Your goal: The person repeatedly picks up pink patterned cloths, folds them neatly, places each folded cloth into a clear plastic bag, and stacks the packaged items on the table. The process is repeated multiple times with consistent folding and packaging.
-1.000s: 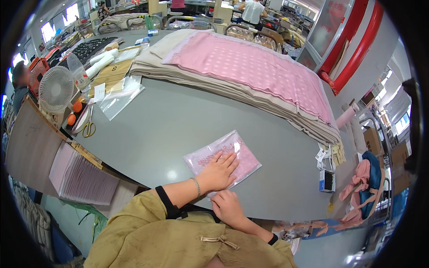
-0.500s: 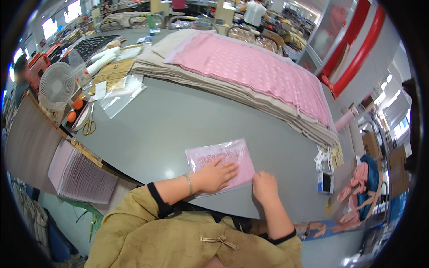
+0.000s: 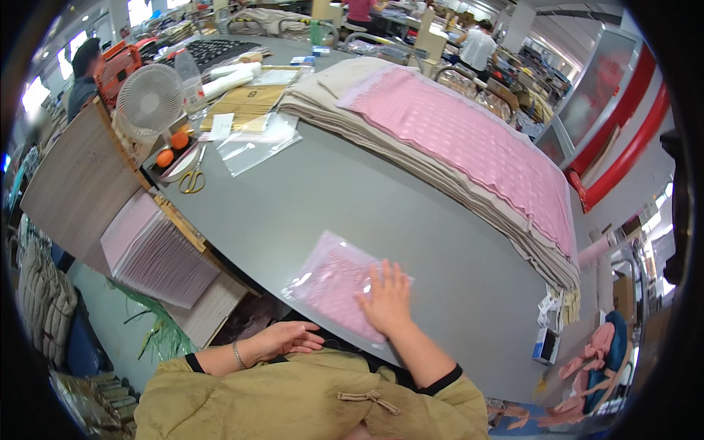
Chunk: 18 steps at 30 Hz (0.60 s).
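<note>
The right hand [image 3: 387, 299] lay flat on the pink package [image 3: 334, 282] without grasping it; the left hand [image 3: 286, 340], empty and slightly curled, was beside the bench [image 3: 257, 213].

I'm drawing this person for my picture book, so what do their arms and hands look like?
Both arms have loose olive-coloured sleeves, ending in black cuffs. The left hand has a thin, silvery bracelet at its wrist. The right hand has no bracelet that I can see. Neither hand wears a glove.
</note>
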{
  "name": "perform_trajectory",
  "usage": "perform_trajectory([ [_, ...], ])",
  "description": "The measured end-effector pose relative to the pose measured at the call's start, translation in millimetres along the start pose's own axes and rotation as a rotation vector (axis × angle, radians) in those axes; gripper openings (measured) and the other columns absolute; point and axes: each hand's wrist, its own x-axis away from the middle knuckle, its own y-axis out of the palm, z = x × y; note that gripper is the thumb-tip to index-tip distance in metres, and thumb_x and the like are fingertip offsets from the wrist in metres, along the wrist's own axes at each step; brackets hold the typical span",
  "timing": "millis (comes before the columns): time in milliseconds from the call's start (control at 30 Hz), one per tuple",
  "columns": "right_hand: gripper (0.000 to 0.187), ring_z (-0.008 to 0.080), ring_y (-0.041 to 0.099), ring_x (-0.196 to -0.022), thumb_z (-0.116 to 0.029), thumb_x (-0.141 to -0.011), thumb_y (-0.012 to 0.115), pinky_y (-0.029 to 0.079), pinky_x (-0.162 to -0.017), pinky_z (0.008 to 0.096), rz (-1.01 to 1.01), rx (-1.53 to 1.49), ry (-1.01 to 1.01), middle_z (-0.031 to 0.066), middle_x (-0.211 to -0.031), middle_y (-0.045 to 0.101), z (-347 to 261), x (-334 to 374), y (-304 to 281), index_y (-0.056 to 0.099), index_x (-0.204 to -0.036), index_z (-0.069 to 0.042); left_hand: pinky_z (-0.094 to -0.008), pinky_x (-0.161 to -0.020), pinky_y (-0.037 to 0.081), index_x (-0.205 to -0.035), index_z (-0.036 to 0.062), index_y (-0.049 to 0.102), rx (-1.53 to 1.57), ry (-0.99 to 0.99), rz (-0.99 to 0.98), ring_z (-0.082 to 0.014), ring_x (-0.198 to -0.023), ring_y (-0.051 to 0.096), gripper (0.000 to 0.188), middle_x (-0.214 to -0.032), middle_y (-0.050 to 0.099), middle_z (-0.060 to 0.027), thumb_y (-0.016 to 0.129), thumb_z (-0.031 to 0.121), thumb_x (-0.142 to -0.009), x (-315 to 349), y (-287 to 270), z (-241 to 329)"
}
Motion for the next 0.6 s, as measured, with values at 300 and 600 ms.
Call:
perform_trajectory([
  [300,0.047,0.0423,0.039,-0.129,-0.012,-0.087,0.057,0.032,-0.107,0.0483,0.212,-0.337,-0.074,0.0256,-0.14,0.04,3,-5,-2,0.046,-0.131,0.001,-0.0428,-0.099,0.046,-0.13,-0.003,0.045,0.387,0.953,0.627,-0.0285,-0.112,0.057,0.046,-0.123,0.057,-0.0153,0.06,0.006,-0.088,82,-84,38],
  [600,0.043,0.0414,0.042,-0.124,-0.009,-0.085,0.06,0.035,-0.103,0.0481,0.178,-0.211,-0.114,0.0225,-0.137,0.044,12,4,5,0.05,-0.124,0.004,-0.0365,-0.08,0.056,-0.116,-0.0012,0.054,0.453,1.548,0.982,-0.0218,-0.094,0.065,0.026,-0.109,0.064,-0.0099,0.055,0.012,-0.093,165,-130,101],
])
